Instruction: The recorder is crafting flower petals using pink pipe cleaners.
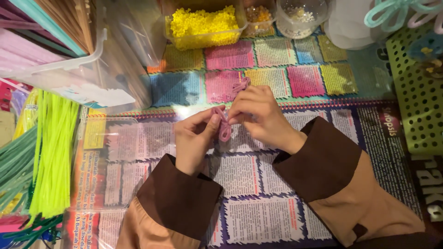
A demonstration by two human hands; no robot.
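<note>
Between both hands' pinching fingertips, a pink pipe cleaner loops downward.

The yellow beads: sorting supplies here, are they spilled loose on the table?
No, the yellow beads sit inside a clear plastic tub at the table's far edge.

A: What covers the work surface?

B: Printed sheets with text blocks in pink, blue, yellow and white, shiny as if under clear plastic.

A: And the light?

B: Warm and dim, with 1 bright glare spot near the middle.

A: What stands around the edges?

B: A clear storage bin at the upper left, a green perforated panel at the right, and 3 clear containers along the top, 1 of them a tub of yellow beads.
</note>
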